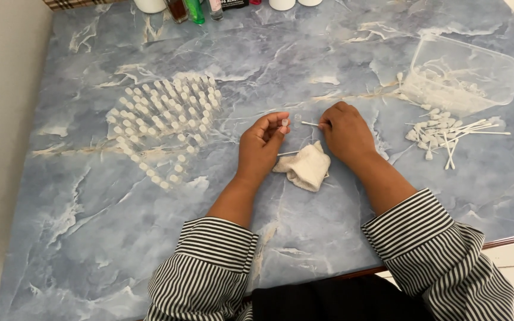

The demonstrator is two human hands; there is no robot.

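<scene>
My left hand pinches a tiny clear vial between thumb and fingertips above the blue marble table. My right hand grips a thin white stick that points left toward the vial. A second small clear piece stands on the table between the two hands. Just below the hands lies a crumpled cream cloth, with another white stick poking out from its left side.
Many small clear capped vials stand in rows to the left. On the right, a clear plastic tub lies tipped beside a loose pile of white sticks. Bottles and jars line the far edge.
</scene>
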